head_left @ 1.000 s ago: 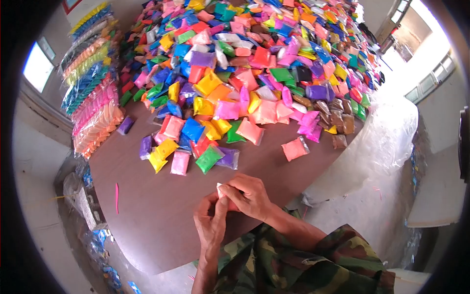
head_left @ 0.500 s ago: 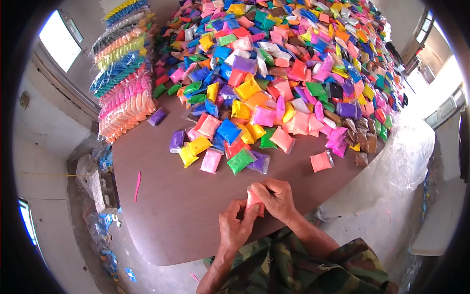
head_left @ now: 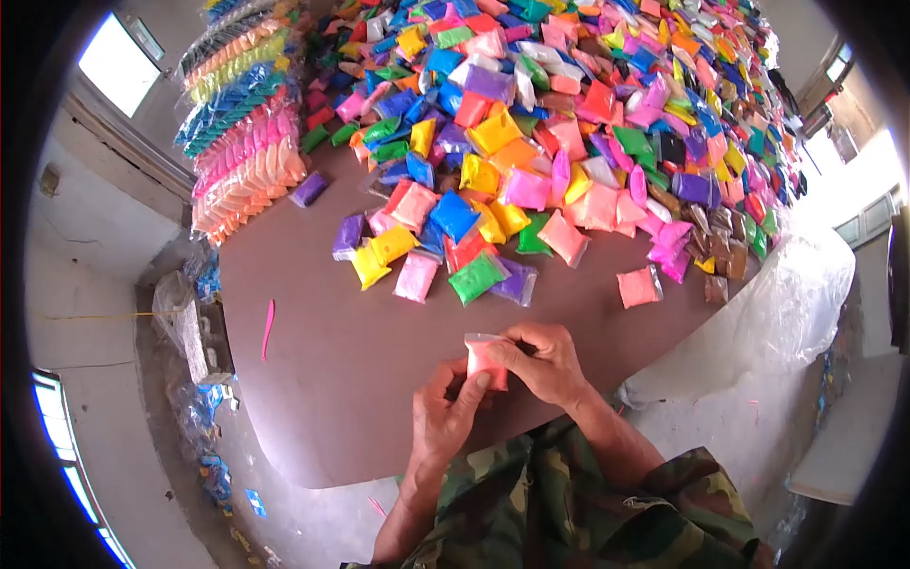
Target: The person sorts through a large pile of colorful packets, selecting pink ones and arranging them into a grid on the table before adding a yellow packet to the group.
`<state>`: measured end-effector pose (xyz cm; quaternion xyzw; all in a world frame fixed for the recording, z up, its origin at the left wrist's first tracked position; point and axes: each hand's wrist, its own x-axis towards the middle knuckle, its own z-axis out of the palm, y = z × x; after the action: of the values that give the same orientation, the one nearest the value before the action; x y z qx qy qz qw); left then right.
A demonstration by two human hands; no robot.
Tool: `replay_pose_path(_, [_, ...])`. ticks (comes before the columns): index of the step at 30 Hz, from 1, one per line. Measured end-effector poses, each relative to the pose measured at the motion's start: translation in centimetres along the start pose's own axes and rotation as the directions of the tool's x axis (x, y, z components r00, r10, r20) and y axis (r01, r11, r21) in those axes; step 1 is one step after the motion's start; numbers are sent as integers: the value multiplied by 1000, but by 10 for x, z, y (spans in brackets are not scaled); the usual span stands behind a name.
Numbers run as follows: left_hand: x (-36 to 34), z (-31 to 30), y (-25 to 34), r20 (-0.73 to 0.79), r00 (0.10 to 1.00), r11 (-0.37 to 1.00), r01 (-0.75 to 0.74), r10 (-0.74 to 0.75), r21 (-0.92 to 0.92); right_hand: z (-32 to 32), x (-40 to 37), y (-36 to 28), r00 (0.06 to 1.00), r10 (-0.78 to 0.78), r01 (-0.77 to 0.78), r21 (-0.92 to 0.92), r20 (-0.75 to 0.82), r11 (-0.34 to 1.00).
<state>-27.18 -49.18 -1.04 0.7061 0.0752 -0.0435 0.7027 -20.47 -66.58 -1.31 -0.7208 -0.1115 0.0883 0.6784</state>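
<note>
Above the near part of the brown table (head_left: 332, 408), a small clear packet with salmon-pink filling (head_left: 484, 357) is held between both hands. My left hand (head_left: 445, 408) pinches its lower left side with the thumb in front. My right hand (head_left: 547, 362) grips its right side, thumb across the front. The packet's flat clear top edge points away from me. Beyond the hands lie similar packets: a green one (head_left: 477, 277), a pink one (head_left: 416, 276) and a salmon one (head_left: 641, 286) set apart on the right.
A large heap of many-coloured packets (head_left: 569, 114) covers the table's far side. Stacked rows of bagged packets (head_left: 248, 171) stand at the back left. A pink strip (head_left: 268, 330) lies on the left. Clear plastic sheeting (head_left: 758, 332) hangs by the right edge.
The right fingers have shifted from the packet's top to its side, so its clear top edge now shows. The view has tilted slightly.
</note>
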Motion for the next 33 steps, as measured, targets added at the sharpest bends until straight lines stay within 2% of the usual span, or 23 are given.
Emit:
replay_pose_path(2, [1,-2,3,32,999,998,27,-25,-56,-1,0,3,1000,7,-7,-22,13,1000])
replay_pose_path(5, [-3,-1,7,-55,992,993,116,-118,-36,1,1,6,999,-17,21,-82,45,996])
replay_pose_path(8, [-5,-8,6,-83,993,991,91,-83,101,2,4,2,993,-70,85,-169,95,982])
replay_pose_path(14, [-8,-12,3,-46,999,994,-3,8,107,-3,3,-2,988,-56,77,-148,142,986])
replay_pose_path(17, [-8,-2,17,-78,997,1000,-7,8,18,-3,3,1,987,-107,116,-65,121,991])
replay_pose_path(20, [-4,-4,9,-128,992,994,-9,23,111,1,3,15,932,-302,339,-188,201,922])
replay_pose_path(23, [3,2,11,-142,972,947,-144,190,286,3,3,6,963,-215,242,-171,161,955])
replay_pose_path(26, [10,6,2,-222,968,956,-51,119,290,4,6,3,964,-233,254,-193,124,948])
replay_pose_path(32, [15,11,6,-299,918,947,-183,261,265,4,5,-2,979,-163,181,-148,125,972])
replay_pose_path(33, [14,9,7,-303,928,966,-162,218,202,4,6,-4,978,-162,182,-154,133,971])
